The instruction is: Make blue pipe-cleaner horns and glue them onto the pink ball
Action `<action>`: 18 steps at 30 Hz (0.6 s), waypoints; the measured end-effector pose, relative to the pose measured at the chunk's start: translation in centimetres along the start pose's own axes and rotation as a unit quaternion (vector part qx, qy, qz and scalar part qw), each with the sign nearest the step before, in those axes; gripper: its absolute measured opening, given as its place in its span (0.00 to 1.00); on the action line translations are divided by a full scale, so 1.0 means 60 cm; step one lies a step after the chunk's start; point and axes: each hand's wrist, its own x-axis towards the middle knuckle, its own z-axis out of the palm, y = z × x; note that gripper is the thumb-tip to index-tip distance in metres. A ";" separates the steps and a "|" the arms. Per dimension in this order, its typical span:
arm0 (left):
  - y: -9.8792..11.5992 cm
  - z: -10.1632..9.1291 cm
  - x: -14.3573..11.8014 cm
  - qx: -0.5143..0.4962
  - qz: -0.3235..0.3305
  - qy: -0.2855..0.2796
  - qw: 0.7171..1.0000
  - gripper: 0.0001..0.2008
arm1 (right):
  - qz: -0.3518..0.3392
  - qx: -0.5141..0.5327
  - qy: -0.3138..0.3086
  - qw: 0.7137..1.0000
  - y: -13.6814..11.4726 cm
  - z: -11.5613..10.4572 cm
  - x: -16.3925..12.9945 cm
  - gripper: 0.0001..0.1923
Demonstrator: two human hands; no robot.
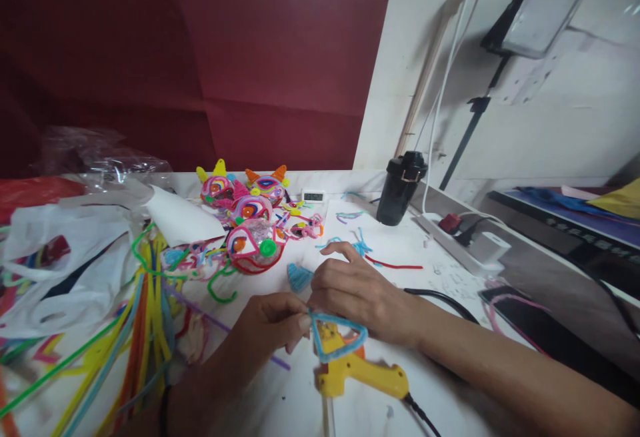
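Red paper point(193, 67) fills the upper left. In the lower middle, the right hand point(356, 293) bends; I can't tell if it grips. Near it, the left hand point(273, 323), beside a yellow gun point(373, 373), pinches a blue loop point(345, 322) by its corner.

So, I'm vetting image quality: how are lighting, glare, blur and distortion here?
Head view: dimmish light, left forearm in shadow; head view: glints on the clear plastic; head view: clock digits unreadably soft; head view: right edge looks stretched.

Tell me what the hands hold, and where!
The left hand pinches the blue fuzzy triangle by its top left corner; whether the right hand grips too is hidden.
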 end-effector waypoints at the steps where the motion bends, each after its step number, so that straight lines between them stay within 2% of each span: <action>1: 0.001 0.001 -0.001 -0.004 -0.004 0.011 1.000 0.13 | 0.010 0.006 0.002 1.000 -0.001 0.002 0.001 0.11; 6: 0.003 0.003 -0.001 -0.007 -0.009 0.053 0.999 0.13 | 0.104 0.103 0.023 0.989 -0.006 0.016 0.001 0.10; 9: 0.003 0.003 0.000 -0.007 -0.015 0.069 0.997 0.13 | 0.178 0.196 0.047 0.963 -0.012 0.024 -0.001 0.05; 12: 0.006 0.004 0.000 -0.017 -0.026 0.087 0.996 0.14 | 0.231 0.265 0.073 0.933 -0.019 0.030 -0.002 0.07; 15: 0.008 0.007 -0.001 -0.019 -0.025 0.109 0.994 0.14 | 0.260 0.285 0.101 0.917 -0.024 0.035 -0.003 0.09; 18: 0.009 0.009 -0.002 -0.016 -0.021 0.125 0.992 0.14 | 0.272 0.279 0.117 0.913 -0.027 0.040 -0.003 0.10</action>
